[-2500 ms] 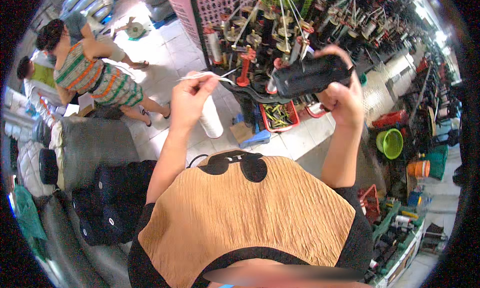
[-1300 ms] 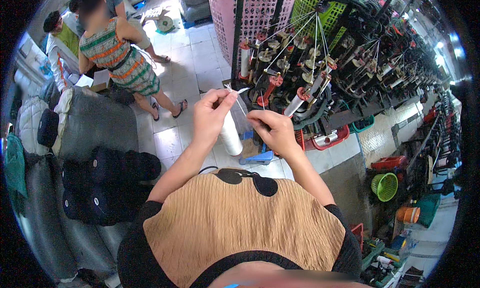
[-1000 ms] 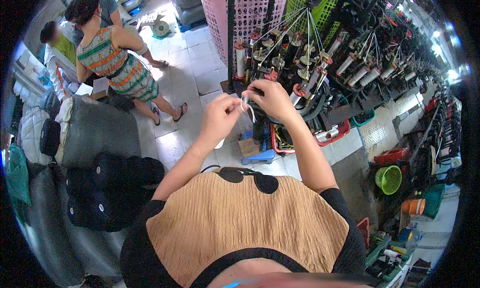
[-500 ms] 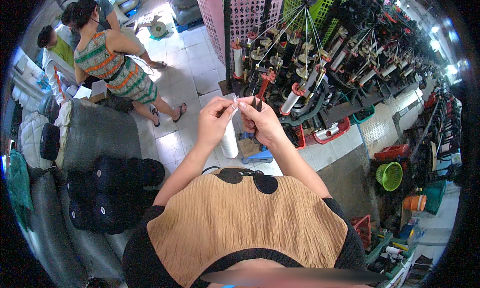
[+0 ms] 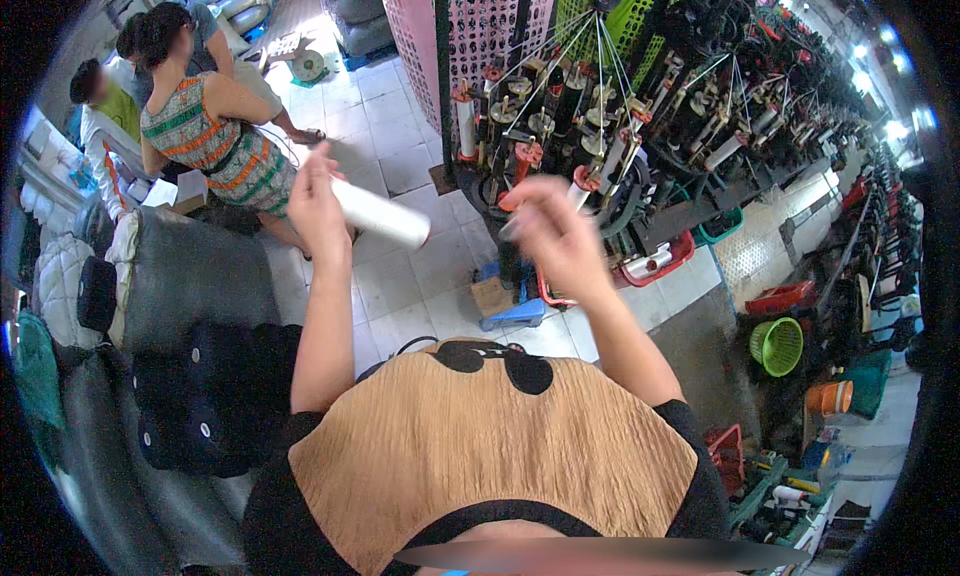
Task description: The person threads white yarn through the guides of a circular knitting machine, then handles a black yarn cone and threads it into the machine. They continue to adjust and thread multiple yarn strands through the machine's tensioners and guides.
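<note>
Left hand (image 5: 319, 206) and spool (image 5: 385, 216) swung left; red basket (image 5: 688, 248) holds white cylinder (image 5: 648, 264).

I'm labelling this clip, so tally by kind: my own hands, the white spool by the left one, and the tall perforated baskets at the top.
Hands: 2 (left hand, right hand)
White spool: 1
Tall baskets: 2 (pink basket, green basket)
Total: 5

No text, label, number or sign can be read. At the centre of the frame, a small pale mark (image 5: 490, 353) is borne on the black print (image 5: 461, 356) of the shirt (image 5: 490, 431); it is too small to be read. At the lower left, pale oval marks (image 5: 206, 430) are seen on the black rolls (image 5: 240, 391); lettering on them cannot be resolved.
</note>
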Action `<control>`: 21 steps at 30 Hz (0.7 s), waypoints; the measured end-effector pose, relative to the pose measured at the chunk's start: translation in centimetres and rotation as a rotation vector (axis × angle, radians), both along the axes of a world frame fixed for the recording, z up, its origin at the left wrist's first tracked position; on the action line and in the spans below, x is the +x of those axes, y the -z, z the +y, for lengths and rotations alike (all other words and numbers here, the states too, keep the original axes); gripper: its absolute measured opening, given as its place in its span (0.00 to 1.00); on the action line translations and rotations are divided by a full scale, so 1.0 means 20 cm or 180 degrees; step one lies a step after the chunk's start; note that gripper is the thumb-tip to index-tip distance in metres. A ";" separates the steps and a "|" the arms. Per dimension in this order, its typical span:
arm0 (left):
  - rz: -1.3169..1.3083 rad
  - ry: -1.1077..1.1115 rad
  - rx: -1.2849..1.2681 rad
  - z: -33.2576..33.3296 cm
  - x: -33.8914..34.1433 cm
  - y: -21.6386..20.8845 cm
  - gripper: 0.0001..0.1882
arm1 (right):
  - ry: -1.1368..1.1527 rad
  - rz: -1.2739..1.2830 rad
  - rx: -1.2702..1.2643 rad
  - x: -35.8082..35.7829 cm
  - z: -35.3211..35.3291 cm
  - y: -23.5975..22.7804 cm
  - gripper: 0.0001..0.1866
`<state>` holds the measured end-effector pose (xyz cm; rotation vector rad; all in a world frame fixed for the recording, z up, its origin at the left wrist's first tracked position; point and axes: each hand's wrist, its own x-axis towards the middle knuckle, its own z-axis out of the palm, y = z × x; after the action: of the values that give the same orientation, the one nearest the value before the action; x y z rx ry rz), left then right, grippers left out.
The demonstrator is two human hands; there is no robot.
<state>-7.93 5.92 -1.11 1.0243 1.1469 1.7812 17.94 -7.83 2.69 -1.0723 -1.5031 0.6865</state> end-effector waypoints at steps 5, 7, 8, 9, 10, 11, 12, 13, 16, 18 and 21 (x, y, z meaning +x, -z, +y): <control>0.0736 0.1643 -0.0197 -0.14 0.16 -0.18 0.14 | -0.0299 -0.0181 -0.0450 -0.08 0.00 0.09 0.17; 0.1500 0.2491 -0.0140 -0.20 0.24 -0.23 0.14 | -0.0233 -0.0014 -0.0350 -0.07 0.05 0.10 0.25; 0.1421 0.2674 -0.0257 -0.23 0.28 -0.25 0.15 | -0.0508 -0.0231 -0.0537 -0.06 0.08 0.09 0.27; 0.1560 0.2801 -0.0130 -0.25 0.30 -0.26 0.15 | -0.0632 -0.0333 -0.0532 -0.06 0.10 0.08 0.29; 0.1703 0.2946 -0.0085 -0.26 0.31 -0.28 0.15 | -0.0936 -0.0422 -0.0465 -0.06 0.11 0.07 0.30; 0.1724 0.3043 -0.0129 -0.26 0.32 -0.29 0.15 | -0.0880 -0.0536 -0.0661 -0.06 0.12 0.06 0.24; 0.1737 0.3134 -0.0169 -0.26 0.32 -0.30 0.15 | -0.0570 -0.0635 -0.0727 -0.05 0.12 0.05 0.21; 0.1700 0.3260 -0.0185 -0.26 0.31 -0.31 0.16 | -0.0477 -0.0691 -0.0784 -0.05 0.12 0.05 0.19; 0.1584 0.3185 -0.0189 -0.26 0.29 -0.31 0.17 | -0.0571 -0.0556 -0.1013 -0.03 0.12 0.06 0.13; 0.1894 0.3260 -0.0243 -0.25 0.28 -0.31 0.18 | -0.0614 -0.0404 -0.0743 0.00 0.13 0.09 0.12; 0.2306 0.3624 -0.0225 -0.24 0.26 -0.29 0.19 | -0.0924 -0.0199 -0.0756 0.05 0.15 0.11 0.10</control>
<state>-2.81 1.20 4.69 1.8440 0.6945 0.4620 19.01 -4.87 0.47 -1.0687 -1.6800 1.0636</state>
